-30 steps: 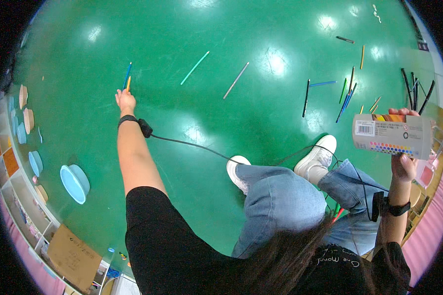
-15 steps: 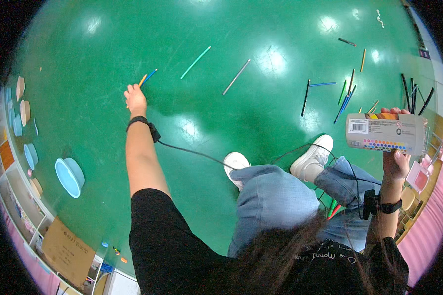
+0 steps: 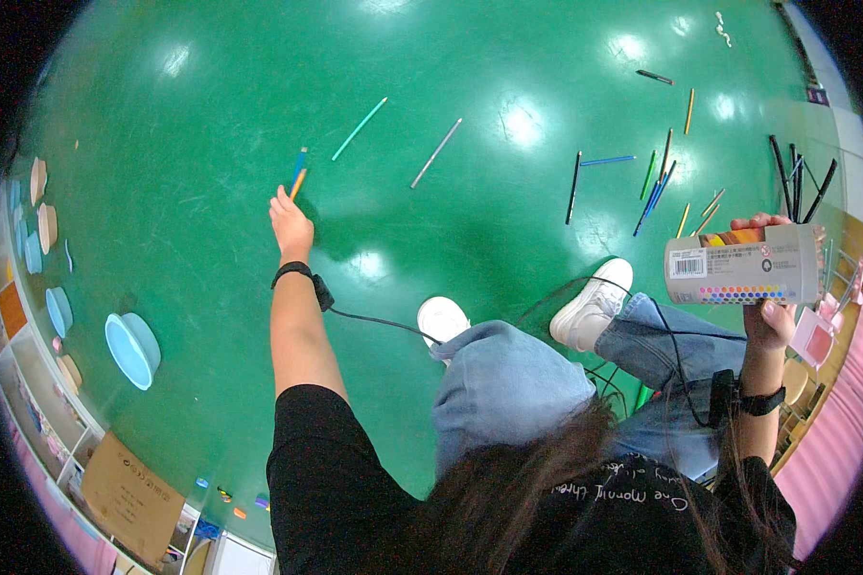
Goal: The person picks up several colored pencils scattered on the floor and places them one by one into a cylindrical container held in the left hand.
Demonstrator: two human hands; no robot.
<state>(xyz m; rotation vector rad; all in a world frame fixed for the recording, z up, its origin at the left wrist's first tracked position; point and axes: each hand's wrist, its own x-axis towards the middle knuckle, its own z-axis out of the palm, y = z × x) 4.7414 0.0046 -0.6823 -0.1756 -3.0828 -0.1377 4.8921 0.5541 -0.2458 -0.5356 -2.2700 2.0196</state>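
My left hand point(image 3: 292, 224) is closed round an orange colored pencil point(image 3: 299, 183) and a blue colored pencil point(image 3: 302, 160), whose ends stick out beyond the fingers above the green floor. At the right, my right hand point(image 3: 772, 324) grips a grey cylindrical tube point(image 3: 744, 265) lying sideways, with a barcode and rows of colored dots on its side. Orange-brown color shows along the tube's upper edge. On the floor past my left hand lie a turquoise pencil point(image 3: 361, 128) and a pale purple pencil point(image 3: 437, 153).
Several pencils lie scattered front right, among them a black one point(image 3: 573, 189), a blue one point(image 3: 608, 160) and a green one point(image 3: 648, 174). Light-blue basins point(image 3: 134, 351) stand at the left. A cardboard box point(image 3: 132, 498) is lower left. Black cables cross near my white shoes point(image 3: 593, 305).
My left hand has moved right and back toward me, carrying both pencils. My right hand keeps its grip on the tube. The whole view has shifted slightly.
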